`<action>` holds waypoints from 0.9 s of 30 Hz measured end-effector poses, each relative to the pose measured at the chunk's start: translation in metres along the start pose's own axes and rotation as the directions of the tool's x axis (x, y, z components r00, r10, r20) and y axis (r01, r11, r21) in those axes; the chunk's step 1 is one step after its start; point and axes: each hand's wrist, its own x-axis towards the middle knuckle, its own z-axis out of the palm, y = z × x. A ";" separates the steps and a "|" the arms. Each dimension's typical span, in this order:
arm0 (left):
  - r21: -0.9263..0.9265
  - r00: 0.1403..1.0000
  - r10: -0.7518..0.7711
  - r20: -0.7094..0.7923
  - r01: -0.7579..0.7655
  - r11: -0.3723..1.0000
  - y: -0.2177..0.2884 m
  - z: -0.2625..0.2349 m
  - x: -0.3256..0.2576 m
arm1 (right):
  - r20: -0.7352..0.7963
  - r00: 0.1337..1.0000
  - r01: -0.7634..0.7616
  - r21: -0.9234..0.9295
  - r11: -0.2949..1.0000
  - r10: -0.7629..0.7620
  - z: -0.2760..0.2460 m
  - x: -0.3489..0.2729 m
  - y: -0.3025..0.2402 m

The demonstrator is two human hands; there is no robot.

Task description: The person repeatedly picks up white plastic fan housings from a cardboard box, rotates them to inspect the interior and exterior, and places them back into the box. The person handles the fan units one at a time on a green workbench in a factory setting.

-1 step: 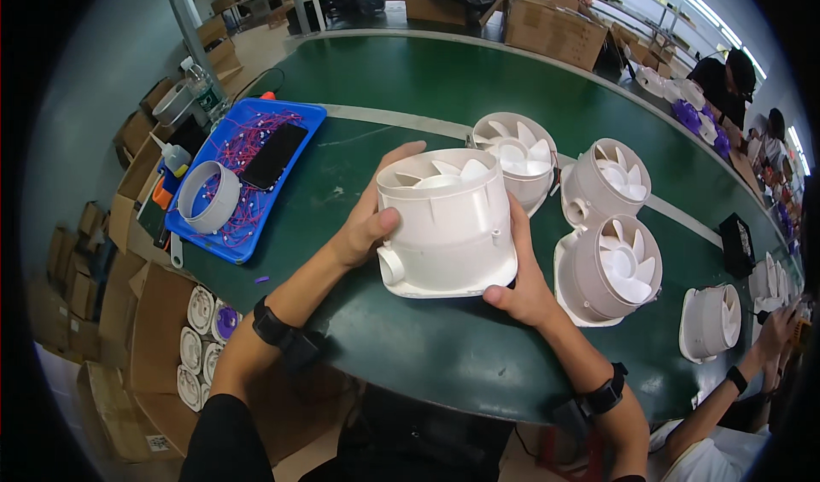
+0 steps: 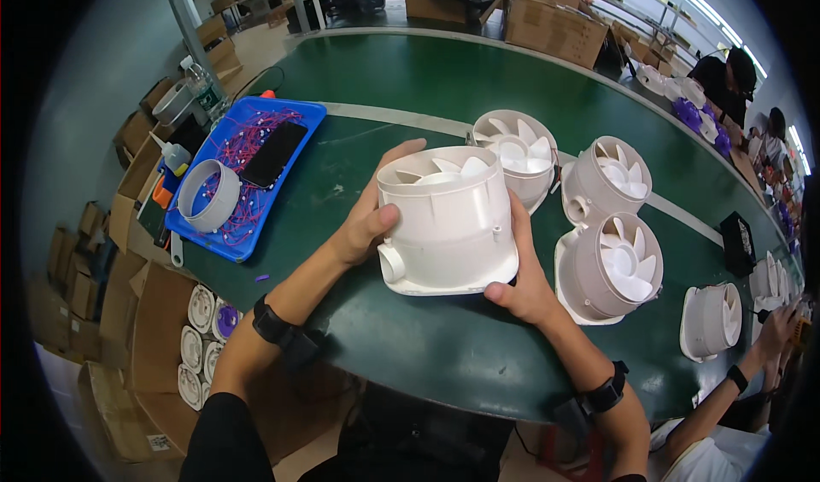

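Note:
Between my two hands is a white round fan housing (image 2: 448,217) with a square base flange, white blades showing at its top and a short side tube at its lower left. My left hand (image 2: 369,222) grips its left side, thumb across the front. Around the right side and lower corner is my right hand (image 2: 523,277), its thumb by the flange. The fingers behind the housing are partly hidden. Just behind it stands another white fan (image 2: 512,153), partly covered. Two more fans, an upper one (image 2: 608,179) and a nearer one (image 2: 611,268), lie tilted to the right.
On the left of the green table (image 2: 410,354) lies a blue tray (image 2: 265,217) with red wires, a black phone (image 2: 273,153) and a white ring (image 2: 209,196). A carton (image 2: 158,337) holds several round parts. Right, a co-worker's hand (image 2: 777,333) is beside another fan (image 2: 711,321).

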 end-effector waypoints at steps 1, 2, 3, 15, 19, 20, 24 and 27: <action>0.010 1.000 -0.002 0.011 0.002 1.000 0.000 0.000 -0.001 | 0.000 1.000 -0.003 0.002 1.000 0.003 0.000 0.000 0.001; 0.009 1.000 -0.011 0.012 0.011 1.000 0.001 0.000 -0.002 | -0.008 1.000 -0.003 0.010 1.000 0.003 0.001 0.000 0.002; 0.008 1.000 -0.017 0.012 0.017 1.000 0.002 0.000 -0.002 | -0.014 1.000 -0.002 0.017 1.000 0.002 0.001 0.000 0.002; -0.334 0.994 -0.079 0.081 0.101 0.937 0.004 -0.002 -0.007 | 0.288 0.922 -0.387 0.687 0.615 0.258 0.007 -0.014 0.002; -0.434 0.979 -0.144 0.145 0.193 0.880 -0.003 -0.010 -0.020 | 0.376 0.884 -0.465 0.775 0.428 0.278 0.021 -0.015 -0.016; -0.447 0.982 -0.155 0.104 0.185 0.875 -0.007 -0.011 -0.022 | 0.403 0.874 -0.483 0.770 0.416 0.269 0.024 -0.015 -0.015; -0.475 0.990 -0.136 -0.041 0.100 0.874 -0.001 0.002 -0.012 | 0.408 0.875 -0.483 0.766 0.425 0.260 0.023 -0.007 -0.009; -0.432 0.990 -0.063 -0.124 0.003 0.902 0.008 0.002 -0.007 | 0.166 0.903 -0.371 0.765 0.526 0.396 0.029 -0.005 -0.010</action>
